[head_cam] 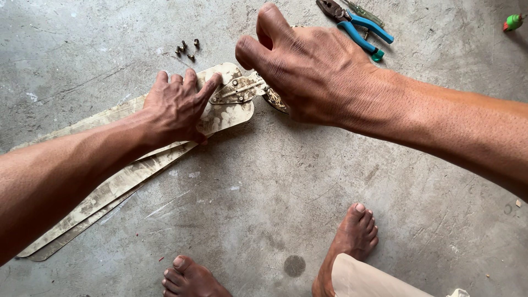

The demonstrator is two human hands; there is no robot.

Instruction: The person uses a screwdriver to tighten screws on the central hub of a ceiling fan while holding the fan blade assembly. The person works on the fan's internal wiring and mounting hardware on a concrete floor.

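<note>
Two or three dirty cream fan blades [118, 181] lie stacked on the concrete floor, running from lower left to upper middle. My left hand [176, 104] presses flat on the top blade near its wide end. A metal bracket [237, 91] is fixed at that end. My right hand [308, 69] hovers over the bracket's right side, fingers curled; what it grips is hidden, though a brown metal part [275, 100] shows under it.
Several small screws [187, 49] lie on the floor above the blades. Blue-handled pliers [357, 25] and a green-tipped screwdriver [366, 14] sit at top right. A small green object [513, 22] is at the far right edge. My bare feet [352, 236] are below.
</note>
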